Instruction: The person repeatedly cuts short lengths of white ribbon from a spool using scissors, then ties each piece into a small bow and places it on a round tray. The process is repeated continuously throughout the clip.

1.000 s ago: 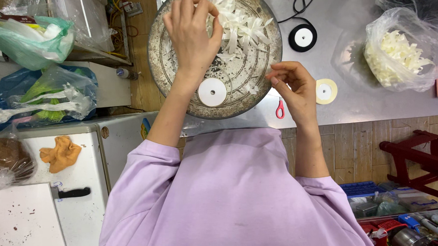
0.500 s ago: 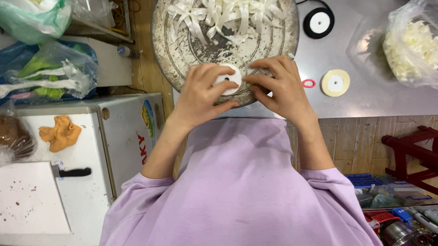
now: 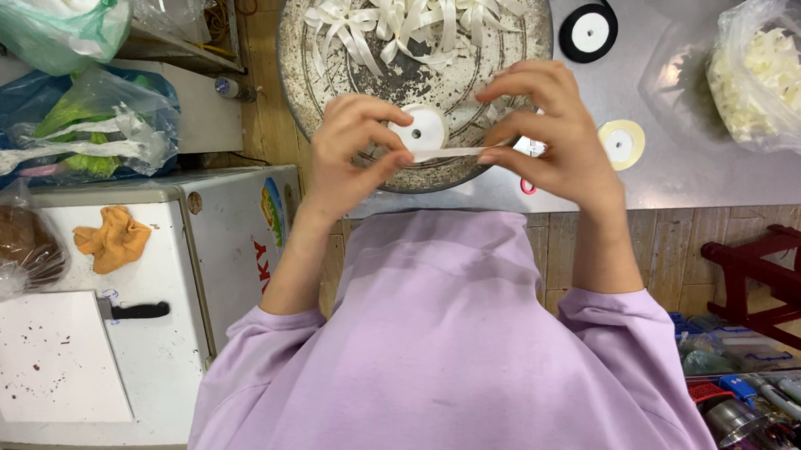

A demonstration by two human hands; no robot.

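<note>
Over the near rim of the round metal tray (image 3: 309, 85), we are stretching a short strip of cream ribbon (image 3: 447, 153) level between our two hands. Our left hand (image 3: 354, 150) is pinching one end, its grip clenched on the strip between thumb and fingertips, and our right hand (image 3: 550, 133) is pinching the other end the same way. A white ribbon spool (image 3: 425, 127) is sitting just behind the strip, perhaps resting on the tray, though our fingers are hiding part of it. Finished ribbon bows (image 3: 409, 13) are lying heaped at the tray's far side. On the grey desk (image 3: 651, 178), a black spool (image 3: 588, 32) and a yellow spool (image 3: 621, 143) are lying near a clear bag of ribbon pieces (image 3: 767, 69).
</note>
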